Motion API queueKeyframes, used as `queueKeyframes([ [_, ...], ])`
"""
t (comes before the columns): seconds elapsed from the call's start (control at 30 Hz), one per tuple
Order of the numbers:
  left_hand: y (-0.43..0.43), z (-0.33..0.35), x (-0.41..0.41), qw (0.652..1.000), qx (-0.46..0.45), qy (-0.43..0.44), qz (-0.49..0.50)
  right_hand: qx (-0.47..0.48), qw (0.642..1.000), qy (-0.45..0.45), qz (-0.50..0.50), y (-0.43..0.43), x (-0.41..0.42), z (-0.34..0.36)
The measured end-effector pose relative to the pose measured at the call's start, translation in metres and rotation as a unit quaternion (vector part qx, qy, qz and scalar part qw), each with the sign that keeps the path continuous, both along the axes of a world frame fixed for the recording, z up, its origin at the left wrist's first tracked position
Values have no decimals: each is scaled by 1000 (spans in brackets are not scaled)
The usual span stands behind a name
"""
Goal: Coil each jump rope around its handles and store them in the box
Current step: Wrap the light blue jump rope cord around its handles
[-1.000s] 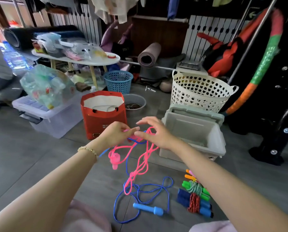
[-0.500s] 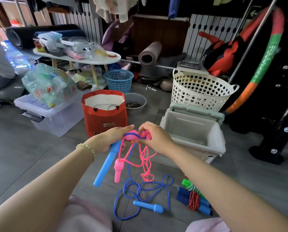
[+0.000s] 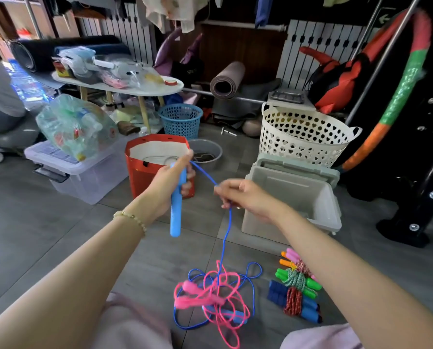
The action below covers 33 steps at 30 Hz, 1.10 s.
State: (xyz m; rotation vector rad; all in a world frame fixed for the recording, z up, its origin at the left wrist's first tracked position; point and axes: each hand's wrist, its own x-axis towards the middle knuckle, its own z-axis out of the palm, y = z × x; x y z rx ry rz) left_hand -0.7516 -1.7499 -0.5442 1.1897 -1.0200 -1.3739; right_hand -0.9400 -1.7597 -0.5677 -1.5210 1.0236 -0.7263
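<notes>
Nearest, on the grey floor, the pink rope lies in a loose tangle, uncoiled, its two handles on the left side of the heap. Loops of blue cord run through and around it, and a second blue handle lies partly under the pink strands. Just to the right of the tangle, three coiled ropes lie side by side, their cords wound round paired handles.

From the heap the blue cord rises to the right hand, whose fingers are curled round it, with the thumb and forefinger pinching it at the top. From there the cord slants up and left to the left hand. That hand is wrapped firmly round a blue handle held nearly upright, its lower end sticking out below the palm and the cord leaving at the top.

Just beyond the right hand stands the box — open, its lid tipped back. Behind the left hand is a red bag, with a bowl just to its right. Farther back stand a white basket and a blue basket.
</notes>
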Motion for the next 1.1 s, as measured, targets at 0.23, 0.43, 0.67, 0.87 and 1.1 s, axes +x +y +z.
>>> queueKeyframes([
  [0.23, -1, -24, 10, 994, 12, -107, 29, 100, 993, 37, 48, -1, -20, -9],
  [0.43, 17, -35, -19, 957, 22, -146, -251, 2, 982, -147, -119, -6, -1, 24],
  [0.67, -2, 13, -17, 994, -35, 98, -34, 206, 958, -183, 79, 9, 22, -2],
  [0.87, -6, 3, 8, 991, -64, 103, 53, 151, 950, 182, 205, 7, -10, -26],
  [1.1, 4, -36, -9, 972, 70, -107, -196, 65, 975, -200, -70, -15, 2, 16],
])
